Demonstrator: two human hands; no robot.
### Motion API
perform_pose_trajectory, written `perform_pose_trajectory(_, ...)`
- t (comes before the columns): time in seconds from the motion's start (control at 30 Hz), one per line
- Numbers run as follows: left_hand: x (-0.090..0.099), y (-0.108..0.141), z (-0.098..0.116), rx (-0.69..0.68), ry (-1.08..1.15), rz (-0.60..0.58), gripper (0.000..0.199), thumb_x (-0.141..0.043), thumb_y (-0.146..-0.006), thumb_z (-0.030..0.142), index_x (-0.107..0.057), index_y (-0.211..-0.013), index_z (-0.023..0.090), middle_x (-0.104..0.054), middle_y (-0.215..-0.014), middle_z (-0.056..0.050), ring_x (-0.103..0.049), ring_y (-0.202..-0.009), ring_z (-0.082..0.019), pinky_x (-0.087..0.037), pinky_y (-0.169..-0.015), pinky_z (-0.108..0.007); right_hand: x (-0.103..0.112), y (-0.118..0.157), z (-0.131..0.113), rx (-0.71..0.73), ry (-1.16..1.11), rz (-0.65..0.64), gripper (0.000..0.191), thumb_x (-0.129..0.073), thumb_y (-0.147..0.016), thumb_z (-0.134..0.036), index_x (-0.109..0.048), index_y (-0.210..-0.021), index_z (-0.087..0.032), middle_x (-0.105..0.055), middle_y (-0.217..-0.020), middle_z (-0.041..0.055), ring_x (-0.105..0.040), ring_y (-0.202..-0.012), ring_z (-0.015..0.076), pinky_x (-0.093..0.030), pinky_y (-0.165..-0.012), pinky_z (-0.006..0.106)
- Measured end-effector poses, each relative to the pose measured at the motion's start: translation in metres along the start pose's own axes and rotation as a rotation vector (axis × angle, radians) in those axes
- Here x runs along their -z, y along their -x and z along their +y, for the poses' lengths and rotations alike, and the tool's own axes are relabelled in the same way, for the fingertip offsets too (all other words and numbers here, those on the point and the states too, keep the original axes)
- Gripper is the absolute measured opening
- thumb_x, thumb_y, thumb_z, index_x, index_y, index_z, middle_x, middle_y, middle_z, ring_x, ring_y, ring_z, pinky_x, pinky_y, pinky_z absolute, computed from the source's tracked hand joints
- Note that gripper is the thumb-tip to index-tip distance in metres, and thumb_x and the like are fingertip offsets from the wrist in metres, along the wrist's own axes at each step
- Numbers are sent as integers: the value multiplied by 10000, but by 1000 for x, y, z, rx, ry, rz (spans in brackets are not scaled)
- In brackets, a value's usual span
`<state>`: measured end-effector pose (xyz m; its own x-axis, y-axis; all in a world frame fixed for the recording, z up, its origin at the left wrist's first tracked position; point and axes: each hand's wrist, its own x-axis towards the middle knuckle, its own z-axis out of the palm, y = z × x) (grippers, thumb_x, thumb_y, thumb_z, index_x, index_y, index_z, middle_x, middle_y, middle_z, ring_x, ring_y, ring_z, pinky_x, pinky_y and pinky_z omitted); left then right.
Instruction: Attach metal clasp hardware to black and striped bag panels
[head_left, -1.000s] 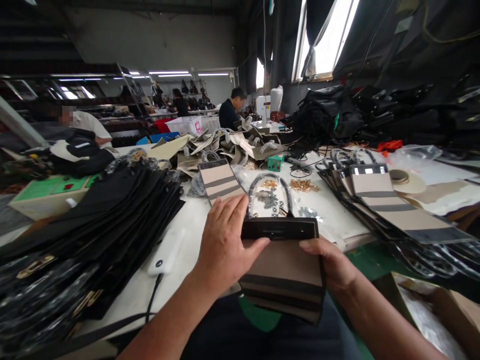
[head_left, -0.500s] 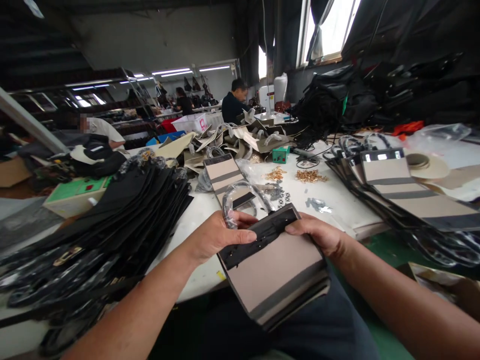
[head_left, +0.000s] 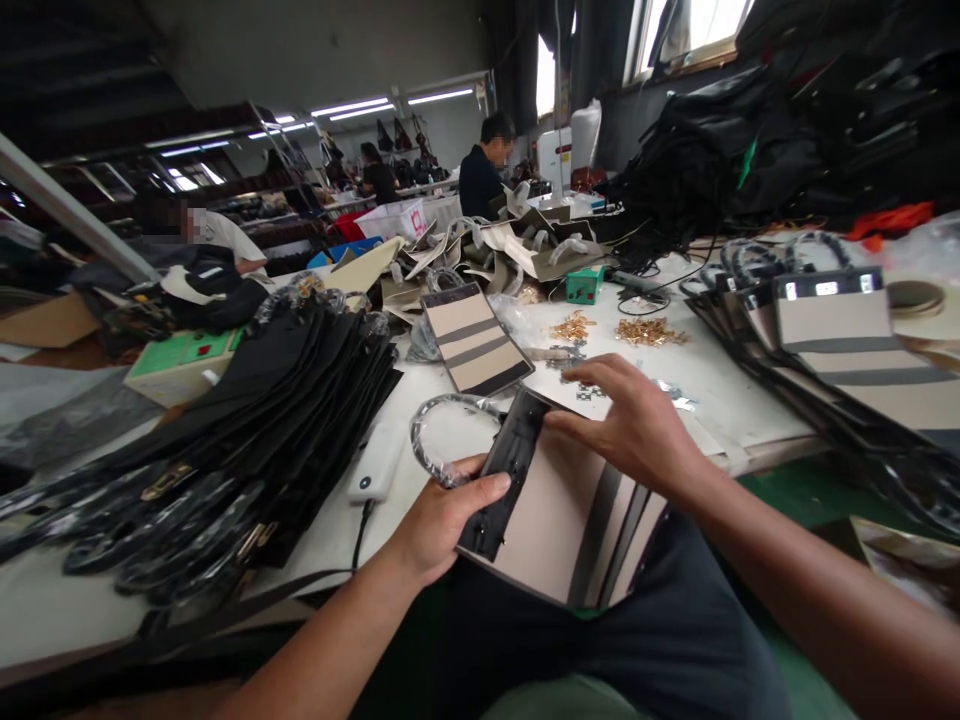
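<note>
A beige bag panel (head_left: 559,500) with dark stripes and a black top band lies tilted over my lap. My left hand (head_left: 450,515) grips its band, thumb on top and fingers underneath. From the band a plastic-wrapped handle (head_left: 424,440) loops out to the left. My right hand (head_left: 626,415) hovers over the panel's upper right edge, fingers apart and holding nothing I can see. Just beyond it on the table are small metal plates (head_left: 592,392) and two heaps of gold-coloured fittings (head_left: 651,332). Another striped panel (head_left: 476,340) rests flat behind the handle.
Black bag pieces with wrapped handles (head_left: 300,400) are piled at left, near a white power bank (head_left: 375,465) with a cable. More striped panels (head_left: 832,310) are stacked at right. A green box (head_left: 585,285) stands farther back. Co-workers sit beyond the table.
My right hand has let go of the panel's edge and lifted toward the metal plates. The panel has turned in my left hand, its handle swinging left. The view has shifted slightly.
</note>
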<state>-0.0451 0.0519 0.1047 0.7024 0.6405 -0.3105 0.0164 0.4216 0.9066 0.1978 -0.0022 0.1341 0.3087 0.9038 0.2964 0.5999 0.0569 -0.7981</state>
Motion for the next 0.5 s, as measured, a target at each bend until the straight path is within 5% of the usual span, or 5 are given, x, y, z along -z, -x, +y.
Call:
perform_pose_trajectory(0.07, -1, 5, -10, -32, 40, 38, 259, -721, -888, 372, -732, -1021, 149, -680, -823, -42, -622, -730, -157, -499, -704, -272, -18, 26, -1, 17, -61, 98, 225, -771, -822, -437, -775, -898, -226, -730, -893, 75, -649, -843, 245, -502, -768, 351)
perform_pose_trajectory(0.23, -6, 17, -18, -66, -154, 135, 346, -662, -937, 427, -726, -1185, 195, -708, -875, -31, -634, -827, -191, -501, -736, -290, -55, 76, 2, -377, -597, -201, 305, -769, -829, -488, -780, -932, -201, -725, -804, 35, -619, -631, 167, -479, -569, 274)
perform_pose_trajectory(0.37, -14, 23, -12, -195, -483, 127, 326, -602, -983, 410, -726, -1226, 232, -737, -1047, -27, -639, -991, -215, -486, -898, -307, -65, 84, 0, -554, -835, -206, 369, -815, -777, -525, -746, -825, -166, -677, -665, 16, -626, -584, 143, -492, -568, 245)
perform_pose_trajectory(0.5, -20, 24, -9, -247, -558, 94, 330, -564, -1004, 397, -709, -1259, 246, -739, -1133, -25, -651, -1002, -211, -484, -934, -307, -66, 82, -1, -621, -971, -194, 396, -856, -720, -522, -712, -730, -153, -676, -657, 20, -635, -559, 133, -488, -555, 233)
